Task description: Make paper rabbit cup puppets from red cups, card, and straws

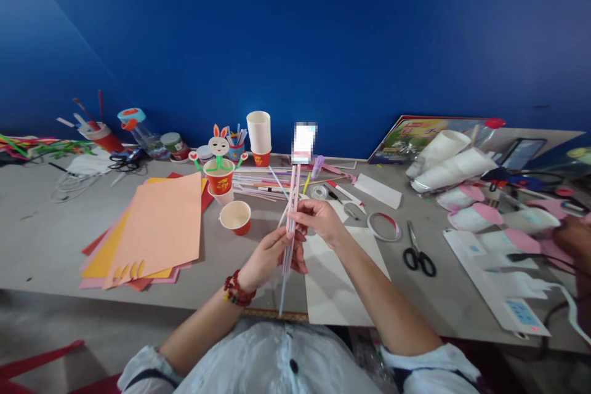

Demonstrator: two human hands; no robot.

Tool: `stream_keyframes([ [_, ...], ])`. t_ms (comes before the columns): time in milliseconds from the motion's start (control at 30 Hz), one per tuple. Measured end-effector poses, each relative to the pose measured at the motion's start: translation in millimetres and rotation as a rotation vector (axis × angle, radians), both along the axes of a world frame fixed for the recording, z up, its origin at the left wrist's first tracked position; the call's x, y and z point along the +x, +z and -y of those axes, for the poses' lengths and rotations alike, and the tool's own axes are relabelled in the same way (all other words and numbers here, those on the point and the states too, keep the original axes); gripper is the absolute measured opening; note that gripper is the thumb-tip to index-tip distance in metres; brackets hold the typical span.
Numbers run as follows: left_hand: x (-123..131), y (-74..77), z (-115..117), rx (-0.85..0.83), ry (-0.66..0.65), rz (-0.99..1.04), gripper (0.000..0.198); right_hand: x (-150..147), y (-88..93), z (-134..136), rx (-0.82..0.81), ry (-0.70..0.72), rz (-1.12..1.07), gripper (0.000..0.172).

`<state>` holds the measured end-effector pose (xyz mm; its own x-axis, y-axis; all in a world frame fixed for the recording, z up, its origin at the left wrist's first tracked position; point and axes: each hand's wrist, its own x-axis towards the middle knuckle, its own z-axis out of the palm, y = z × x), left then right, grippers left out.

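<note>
In front of my body I hold a bundle of thin pink and pale blue straws [294, 189], roughly upright. My left hand [266, 253], with a red bead bracelet at the wrist, is closed round the lower middle of the bundle. Higher up, the fingers of my right hand [322, 219] pinch the same straws. One pale straw sticks out lowest, toward the table's front edge. A blurred white patch [305, 143] appears at the top of the bundle. Below my right hand lies white paper [341, 289]; more loose straws [258, 181] lie behind my hands.
Coloured paper sheets [161, 221] are stacked left. Near them stand a paper cup [236, 219] and a cup with a rabbit figure [218, 151]. Scissors [418, 258], a tape roll [383, 227] and a power strip [498, 289] lie right. A person's hand [572, 243] shows at the right edge.
</note>
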<state>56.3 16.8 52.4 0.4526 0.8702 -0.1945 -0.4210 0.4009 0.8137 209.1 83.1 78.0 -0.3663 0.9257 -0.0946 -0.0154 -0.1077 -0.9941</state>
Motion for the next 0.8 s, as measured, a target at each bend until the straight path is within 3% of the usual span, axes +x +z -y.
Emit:
stream_keyframes([
  [267,-7,1.3,-7,0.005,0.01,-0.018,0.045,-2,-0.8,0,0.005,0.003,-0.009,0.031],
  [367,-7,4.2,-12,0.01,0.068,-0.02,0.04,-1,-3.1,-1,0.04,-0.004,-0.004,0.028],
  [567,-1,4.5,-19,0.038,0.059,0.028,0.034,-2,-9.7,-3,0.155,-0.036,0.051,0.024],
  [800,-2,1.4,-20,0.03,0.061,0.048,0.035,1,-10.7,-1,0.093,-0.023,0.082,0.024],
])
